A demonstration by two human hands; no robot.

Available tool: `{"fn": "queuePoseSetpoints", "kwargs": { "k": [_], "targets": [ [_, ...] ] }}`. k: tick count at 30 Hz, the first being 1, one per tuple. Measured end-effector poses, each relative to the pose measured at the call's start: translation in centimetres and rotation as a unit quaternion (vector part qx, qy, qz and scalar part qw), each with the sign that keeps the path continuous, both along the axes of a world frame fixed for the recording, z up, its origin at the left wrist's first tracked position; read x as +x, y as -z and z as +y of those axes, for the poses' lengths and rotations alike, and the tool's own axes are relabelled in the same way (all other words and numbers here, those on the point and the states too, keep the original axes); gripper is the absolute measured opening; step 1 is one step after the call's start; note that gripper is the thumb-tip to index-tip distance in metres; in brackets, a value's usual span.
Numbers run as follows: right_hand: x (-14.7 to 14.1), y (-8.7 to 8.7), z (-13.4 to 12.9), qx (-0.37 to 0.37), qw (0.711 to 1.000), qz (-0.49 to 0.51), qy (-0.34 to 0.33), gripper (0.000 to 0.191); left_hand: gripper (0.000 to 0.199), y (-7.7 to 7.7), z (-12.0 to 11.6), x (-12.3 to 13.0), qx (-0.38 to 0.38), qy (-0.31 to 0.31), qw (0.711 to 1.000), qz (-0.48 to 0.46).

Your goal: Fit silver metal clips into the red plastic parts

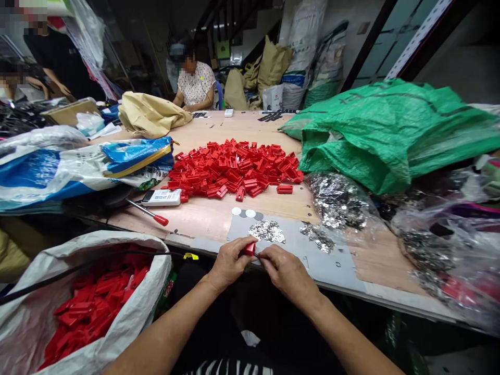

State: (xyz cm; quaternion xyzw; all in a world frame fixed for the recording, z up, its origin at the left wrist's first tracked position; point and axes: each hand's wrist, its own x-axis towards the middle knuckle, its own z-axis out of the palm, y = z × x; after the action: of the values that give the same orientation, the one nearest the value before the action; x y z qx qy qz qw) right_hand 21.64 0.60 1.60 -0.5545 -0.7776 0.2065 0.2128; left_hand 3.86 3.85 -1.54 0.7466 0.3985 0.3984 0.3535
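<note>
At the near table edge, my left hand (233, 260) is closed around a small red plastic housing (250, 249). Close on its right, my right hand (287, 271) pinches something small and dark against the housing's end; its kind is too small to make out. Just beyond my hands lies a little heap of shiny metal pieces (267, 231) on a grey sheet (289, 256). A second small group of metal pieces (318, 238) sits to its right. Farther back, a large pile of red plastic housings (234, 169) covers the middle of the table.
A white sack (156, 245) of red housings stands at the lower left. Left of the pile are a red-handled screwdriver (160, 220) and a white box (166, 197). Bagged metal pieces (339, 200) and a green sack (390, 130) occupy the right. A person (197, 86) sits across the table.
</note>
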Motion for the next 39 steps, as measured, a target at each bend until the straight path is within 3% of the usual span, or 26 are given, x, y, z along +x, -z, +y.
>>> {"fn": "queuePoseSetpoints", "kwargs": {
  "k": [10,14,19,22,24,27,29,31,34,39],
  "targets": [
    [-0.2,0.0,-0.4,-0.011,0.999,0.038,0.018,0.021,0.034,-0.4,-1.0,0.2,-0.033,-0.038,0.998,-0.033],
    [0.6,0.2,-1.6,0.013,0.994,0.105,0.012,0.024,0.029,-1.3,-2.3,-0.1,-0.025,-0.059,0.997,-0.045],
    [1.1,-0.3,-3.2,-0.041,0.992,0.118,0.027,0.021,0.026,-2.8,-3.5,-0.5,-0.030,-0.082,0.993,-0.082],
    [0.8,-1.5,-3.9,-0.058,0.989,0.137,0.001,0.031,0.031,-3.8,-4.3,-0.2,-0.092,-0.069,0.979,-0.168],
    [0.3,-2.5,-4.4,-0.065,0.985,0.158,-0.025,0.040,0.028,-4.5,-5.0,0.0,-0.177,-0.051,0.944,-0.272],
    [-0.5,-3.7,-5.1,-0.069,0.978,0.187,-0.058,0.045,0.016,-5.4,-6.2,0.1,-0.319,-0.004,0.845,-0.429],
    [-0.9,-4.1,-5.6,-0.066,0.976,0.197,-0.071,0.045,0.019,-5.7,-6.9,-0.1,-0.388,0.036,0.777,-0.494],
    [-1.1,-4.5,-6.0,-0.062,0.974,0.202,-0.082,0.045,0.017,-5.8,-7.5,-0.3,-0.430,0.053,0.731,-0.527],
    [-1.4,-4.9,-6.3,-0.055,0.975,0.197,-0.089,0.043,0.011,-5.8,-8.1,-0.5,-0.463,0.036,0.697,-0.546],
    [-1.4,-5.6,-6.3,-0.012,0.977,0.197,-0.076,0.034,0.011,-6.4,-8.8,-0.5,-0.490,0.018,0.678,-0.548]
  ]
}}
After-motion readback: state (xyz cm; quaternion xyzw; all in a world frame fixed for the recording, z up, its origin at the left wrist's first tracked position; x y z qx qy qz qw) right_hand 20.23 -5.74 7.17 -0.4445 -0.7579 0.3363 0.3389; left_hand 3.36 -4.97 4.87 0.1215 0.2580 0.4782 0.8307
